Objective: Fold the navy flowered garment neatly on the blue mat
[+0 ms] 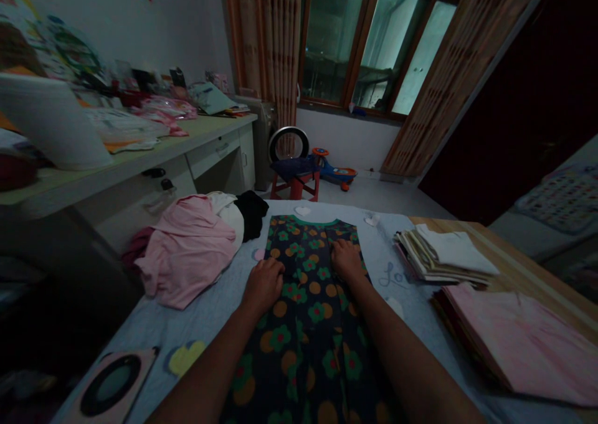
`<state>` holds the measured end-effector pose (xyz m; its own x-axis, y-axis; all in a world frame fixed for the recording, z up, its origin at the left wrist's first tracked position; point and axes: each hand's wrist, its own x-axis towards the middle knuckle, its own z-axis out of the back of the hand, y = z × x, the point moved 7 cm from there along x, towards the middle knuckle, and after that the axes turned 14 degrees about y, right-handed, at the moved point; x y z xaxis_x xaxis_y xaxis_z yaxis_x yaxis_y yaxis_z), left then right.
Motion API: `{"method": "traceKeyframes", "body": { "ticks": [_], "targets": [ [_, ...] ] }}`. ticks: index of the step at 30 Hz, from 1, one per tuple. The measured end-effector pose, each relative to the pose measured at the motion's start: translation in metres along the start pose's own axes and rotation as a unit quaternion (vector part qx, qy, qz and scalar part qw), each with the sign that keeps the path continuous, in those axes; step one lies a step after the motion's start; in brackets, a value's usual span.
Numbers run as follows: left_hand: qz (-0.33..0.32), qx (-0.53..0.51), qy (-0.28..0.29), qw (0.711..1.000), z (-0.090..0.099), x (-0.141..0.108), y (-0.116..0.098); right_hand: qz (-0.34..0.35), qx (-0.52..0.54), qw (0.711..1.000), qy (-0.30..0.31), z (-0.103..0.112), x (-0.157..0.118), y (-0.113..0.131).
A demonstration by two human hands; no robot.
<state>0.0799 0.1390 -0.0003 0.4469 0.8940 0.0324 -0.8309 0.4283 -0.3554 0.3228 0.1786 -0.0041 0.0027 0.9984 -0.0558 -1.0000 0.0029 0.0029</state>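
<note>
**Both hands flat on dark floral dress (pixel 311 324)**

Left to right: pink garment (pixel 187 253) and black cloth (pixel 252 213) lie bunched beside the dress on a grey printed sheet (pixel 387 249). Left hand (pixel 264 285) and right hand (pixel 346 259) rest palm-down on the dress, well apart, neither clamped on the fabric. Dress lies spread out, green neckline at the far end. Further right: folded fabric stack (pixel 443 256), pink folded stack (pixel 514 343), wooden board (pixel 523 265).
</note>
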Motion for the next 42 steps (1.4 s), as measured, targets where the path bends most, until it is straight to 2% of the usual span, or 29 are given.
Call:
{"method": "traceKeyframes", "body": {
  "ticks": [4,10,14,17,20,25,30,42],
  "targets": [
    [-0.001,0.009,-0.004,1.000,-0.002,0.000,0.002,-0.014,0.021,1.000,0.008,-0.006,0.001,-0.004],
    [-0.003,0.008,-0.002,1.000,-0.005,0.002,0.003,-0.020,0.049,0.996,0.066,-0.020,0.009,-0.012],
    [-0.004,0.002,-0.002,1.000,-0.003,0.001,0.002,0.009,0.061,0.997,0.049,-0.012,0.018,-0.023],
    [-0.006,0.000,-0.004,1.000,-0.001,0.000,0.001,-0.024,0.064,0.997,0.035,-0.010,0.025,-0.041],
    [-0.010,-0.005,-0.004,1.000,-0.001,0.000,0.001,-0.047,0.063,0.996,0.050,-0.016,0.032,-0.054],
    [-0.014,-0.008,-0.001,1.000,-0.001,-0.001,0.001,-0.042,0.077,0.994,0.067,-0.022,0.036,-0.061],
    [-0.012,-0.005,0.002,1.000,-0.001,-0.001,0.000,-0.031,0.090,0.994,0.043,-0.022,0.023,-0.063],
    [-0.024,0.003,-0.006,1.000,-0.004,0.000,0.003,0.006,0.121,0.993,0.006,-0.019,-0.028,-0.064]
  ]
}}
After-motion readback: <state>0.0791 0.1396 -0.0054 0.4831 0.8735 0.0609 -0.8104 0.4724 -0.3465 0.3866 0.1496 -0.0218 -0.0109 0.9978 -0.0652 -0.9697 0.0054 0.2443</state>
